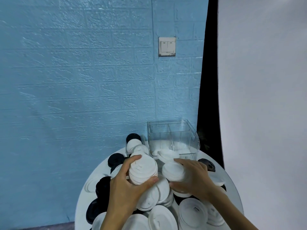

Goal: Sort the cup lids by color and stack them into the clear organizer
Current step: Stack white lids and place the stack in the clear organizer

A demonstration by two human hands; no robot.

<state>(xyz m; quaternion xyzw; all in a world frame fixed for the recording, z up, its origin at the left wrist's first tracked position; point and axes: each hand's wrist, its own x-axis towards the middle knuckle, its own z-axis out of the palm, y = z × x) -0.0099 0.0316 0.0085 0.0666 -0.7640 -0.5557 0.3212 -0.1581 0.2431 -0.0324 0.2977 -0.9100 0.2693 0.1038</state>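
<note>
A heap of white and black cup lids covers the round white table (83, 206). My left hand (126, 185) grips a stack of white lids (143, 170) above the heap's middle. My right hand (194, 176) closes around a second stack of white lids (172, 171) just to the right of it. The clear organizer (172, 135) stands at the table's far edge, behind both hands, with a divider down its middle; a loose white lid (167, 154) leans at its front wall. Black lids (116, 159) lie along the heap's left side.
A blue brick-pattern wall (74, 72) rises right behind the table, with a light switch (167, 46) on it. A white backdrop (265, 80) hangs on the right. More loose white lids (161, 218) and a translucent lid stack (192, 211) fill the near part of the table.
</note>
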